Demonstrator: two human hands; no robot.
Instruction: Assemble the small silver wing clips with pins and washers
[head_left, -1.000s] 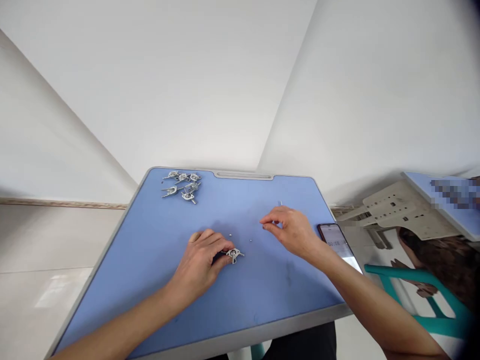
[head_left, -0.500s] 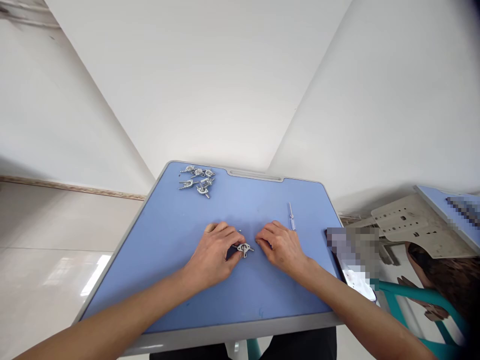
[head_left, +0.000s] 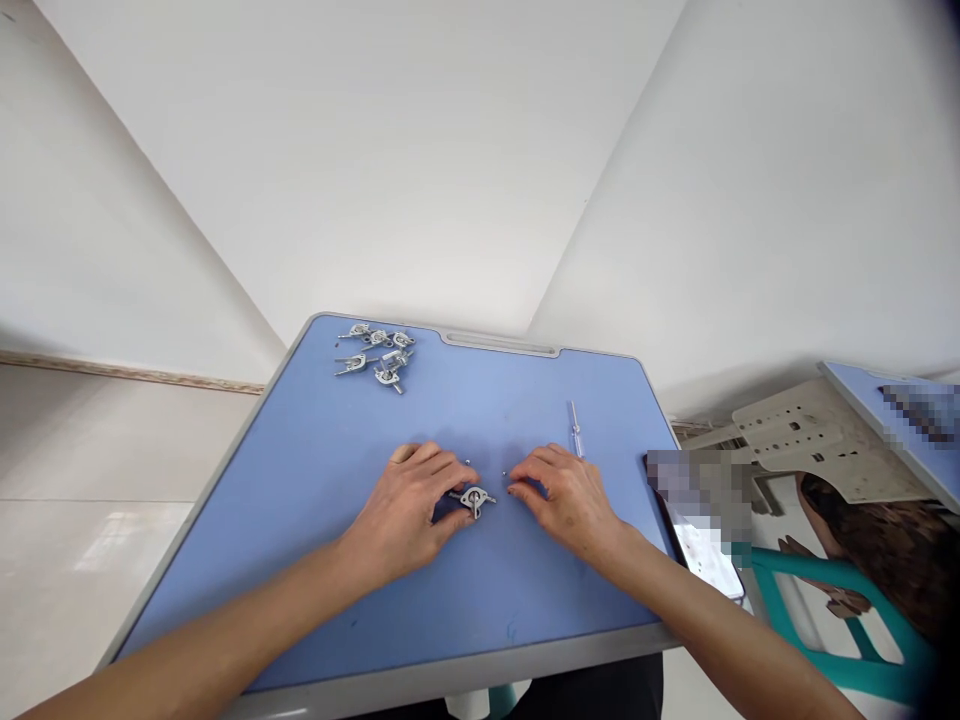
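A small silver metal fitting [head_left: 474, 500], with a flanged oval body and thin arms, lies on the blue desk. My left hand [head_left: 416, 505] is closed around its left side, thumb and forefinger at its edges. Just beyond these fingers lies a tiny metal piece [head_left: 468, 462], probably a screw. To the right of the fitting, my right hand [head_left: 561, 495] is curled with thumb and forefinger close together. A tiny screw-like piece [head_left: 505, 474] shows at that forefinger's tip. A screwdriver [head_left: 576, 432] with a clear handle lies beyond my right hand.
Several similar metal fittings [head_left: 387, 376] are grouped at the desk's far left. A phone [head_left: 705, 550], partly blurred out, lies along the right edge. The blue desk [head_left: 300, 480] stands against white walls. At the right are a teal chair [head_left: 825, 565] and part of another person.
The view has shifted slightly, moving the desk left in the picture. My hands are a little farther apart. A tiny piece now shows at my right fingertips.
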